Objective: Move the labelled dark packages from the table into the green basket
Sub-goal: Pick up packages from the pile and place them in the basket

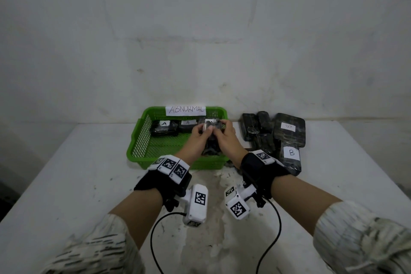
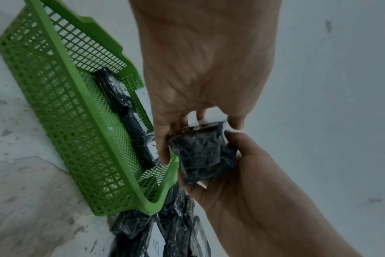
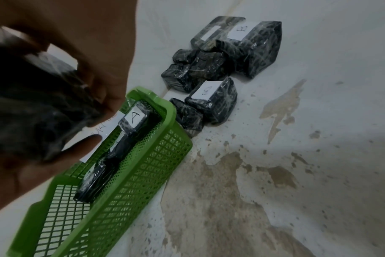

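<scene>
Both hands hold one dark wrapped package [image 1: 212, 144] over the right half of the green basket [image 1: 131, 151]. My left hand [image 1: 201, 132] grips its left side and top. My right hand [image 1: 224, 133] curls round its right side. In the left wrist view the package [image 2: 198, 156] sits between the left hand [image 2: 198, 137] above and the right hand [image 2: 242, 165] below. Seen from the right wrist, the package [image 3: 29, 113] is a dark blur in the right hand [image 3: 94, 120]. Packages labelled A [image 1: 164, 130] lie along the basket's far wall. Its own label is hidden.
A pile of dark packages, two labelled B [image 1: 291, 155], lies on the table right of the basket, close to its right wall. A paper sign reading ABNORMAL [image 1: 186, 110] hangs on the basket's far rim. The stained white table [image 1: 66, 184] meets a wall just behind the basket.
</scene>
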Demonstrator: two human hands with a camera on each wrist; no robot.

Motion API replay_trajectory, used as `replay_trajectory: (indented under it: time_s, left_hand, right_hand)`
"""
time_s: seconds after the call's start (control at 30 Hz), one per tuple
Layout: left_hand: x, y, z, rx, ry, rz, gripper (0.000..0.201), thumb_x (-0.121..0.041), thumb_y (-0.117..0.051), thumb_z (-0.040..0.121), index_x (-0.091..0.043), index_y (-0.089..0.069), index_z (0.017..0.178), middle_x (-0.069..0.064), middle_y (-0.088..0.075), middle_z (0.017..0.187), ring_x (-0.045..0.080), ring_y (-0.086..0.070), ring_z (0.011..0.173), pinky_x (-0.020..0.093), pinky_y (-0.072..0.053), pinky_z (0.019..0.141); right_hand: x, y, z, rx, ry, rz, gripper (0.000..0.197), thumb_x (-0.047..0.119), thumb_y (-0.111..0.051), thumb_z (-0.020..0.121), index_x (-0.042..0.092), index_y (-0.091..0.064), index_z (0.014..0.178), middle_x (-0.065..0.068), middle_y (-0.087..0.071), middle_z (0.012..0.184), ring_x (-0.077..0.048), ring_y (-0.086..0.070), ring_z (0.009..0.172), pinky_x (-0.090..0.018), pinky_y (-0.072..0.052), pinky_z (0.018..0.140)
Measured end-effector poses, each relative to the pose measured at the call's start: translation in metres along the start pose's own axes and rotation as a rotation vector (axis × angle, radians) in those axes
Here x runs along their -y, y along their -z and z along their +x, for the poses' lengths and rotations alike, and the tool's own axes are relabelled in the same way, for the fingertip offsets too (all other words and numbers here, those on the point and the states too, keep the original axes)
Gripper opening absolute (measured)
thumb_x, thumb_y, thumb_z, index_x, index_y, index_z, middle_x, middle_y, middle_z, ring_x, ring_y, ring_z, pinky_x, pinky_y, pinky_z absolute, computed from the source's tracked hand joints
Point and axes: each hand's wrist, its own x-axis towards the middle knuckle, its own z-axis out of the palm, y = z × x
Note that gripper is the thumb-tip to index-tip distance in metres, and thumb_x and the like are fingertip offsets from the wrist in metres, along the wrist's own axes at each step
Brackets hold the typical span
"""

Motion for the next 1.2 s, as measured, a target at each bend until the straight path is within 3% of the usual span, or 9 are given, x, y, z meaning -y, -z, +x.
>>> replay_trajectory:
  time_s: [0.17, 0.3, 0.4, 0.63, 0.7, 0.77, 0.97, 1.1, 1.2]
  left_hand:
    - [-0.002, -0.003, 0.004, -0.031, -0.03, 0.12, 0.051, -0.033, -0.034, 0.101, -0.008, -0.023, 0.144, 0.014, -0.041, 0.141, 0.027, -0.044, 0.127, 0.04, -0.039, 0.106]
    - [-0.003, -0.002, 0.002, -0.046, -0.046, 0.072, 0.045, -0.03, -0.028, 0.103, -0.009, -0.025, 0.143, 0.007, -0.041, 0.138, 0.021, -0.042, 0.127, 0.039, -0.035, 0.109]
    - [0.0, 0.0, 0.004, -0.047, -0.025, 0.018, 0.046, -0.033, -0.028, 0.103, -0.011, -0.028, 0.143, 0.013, -0.042, 0.142, 0.027, -0.044, 0.129, 0.046, -0.035, 0.11]
    - [-0.002, 0.0, 0.002, 0.016, 0.002, 0.032, 0.053, -0.016, -0.033, 0.102, -0.016, -0.013, 0.152, 0.011, -0.025, 0.155, 0.027, -0.032, 0.139, 0.037, -0.032, 0.112]
    - [0.0, 0.002, 0.004, -0.016, 0.002, 0.033, 0.05, -0.016, -0.031, 0.103, -0.015, -0.016, 0.151, 0.011, -0.027, 0.154, 0.028, -0.034, 0.139, 0.04, -0.033, 0.112]
    - [0.001, 0.004, 0.005, -0.03, 0.006, 0.028, 0.048, -0.015, -0.033, 0.102, -0.013, -0.023, 0.149, 0.011, -0.035, 0.15, 0.028, -0.041, 0.134, 0.036, -0.04, 0.105]
    - [0.002, 0.006, 0.005, -0.012, 0.008, -0.019, 0.045, -0.008, -0.035, 0.1, -0.01, -0.029, 0.145, 0.011, -0.048, 0.138, 0.026, -0.052, 0.12, 0.033, -0.047, 0.093]
    - [0.0, 0.009, 0.007, -0.097, 0.027, -0.135, 0.05, -0.015, -0.04, 0.1, -0.017, -0.021, 0.146, 0.017, -0.04, 0.144, 0.036, -0.048, 0.126, 0.051, -0.043, 0.101]
    - [-0.003, 0.01, 0.007, -0.125, 0.043, -0.179, 0.045, -0.015, -0.038, 0.101, -0.019, -0.022, 0.144, 0.019, -0.04, 0.143, 0.038, -0.049, 0.123, 0.055, -0.044, 0.099]
  right_hand:
    - [-0.001, -0.005, -0.002, -0.041, 0.109, -0.157, 0.031, 0.019, -0.038, 0.103, 0.003, -0.039, 0.13, -0.016, -0.051, 0.115, -0.032, -0.055, 0.102, -0.043, -0.048, 0.086]
    - [-0.002, -0.003, -0.004, 0.013, 0.077, -0.116, 0.044, 0.027, -0.043, 0.102, 0.014, -0.033, 0.143, -0.01, -0.045, 0.138, -0.026, -0.049, 0.123, -0.041, -0.044, 0.103]
    - [0.0, 0.001, -0.007, 0.116, 0.042, -0.068, 0.06, 0.023, -0.048, 0.1, 0.016, -0.019, 0.152, -0.002, -0.034, 0.149, -0.019, -0.036, 0.137, -0.036, -0.035, 0.112]
    - [0.002, 0.002, -0.012, 0.1, 0.007, -0.074, 0.068, 0.021, -0.052, 0.098, 0.02, -0.014, 0.154, -0.007, -0.023, 0.158, -0.026, -0.028, 0.143, -0.042, -0.033, 0.114]
    - [0.005, 0.005, -0.015, 0.156, -0.002, -0.039, 0.074, 0.013, -0.054, 0.096, 0.017, -0.009, 0.155, -0.007, -0.027, 0.155, -0.026, -0.034, 0.139, -0.031, -0.042, 0.105]
    - [0.006, 0.008, -0.016, 0.188, -0.009, -0.023, 0.077, 0.005, -0.054, 0.095, 0.014, -0.006, 0.155, -0.012, -0.034, 0.15, -0.03, -0.04, 0.133, -0.03, -0.043, 0.094]
    - [0.0, 0.006, -0.008, 0.182, -0.016, 0.069, 0.08, 0.017, -0.061, 0.094, 0.021, -0.009, 0.155, -0.005, -0.027, 0.156, -0.024, -0.04, 0.136, -0.032, -0.042, 0.103]
    - [0.0, 0.005, -0.006, 0.13, -0.081, 0.326, 0.069, 0.028, -0.049, 0.1, 0.025, -0.007, 0.155, -0.007, -0.034, 0.152, -0.024, -0.044, 0.133, -0.038, -0.043, 0.104]
    - [-0.002, 0.005, 0.001, 0.015, -0.127, 0.322, 0.053, 0.028, -0.04, 0.103, 0.022, -0.021, 0.152, -0.009, -0.036, 0.152, -0.027, -0.045, 0.132, -0.045, -0.046, 0.1]
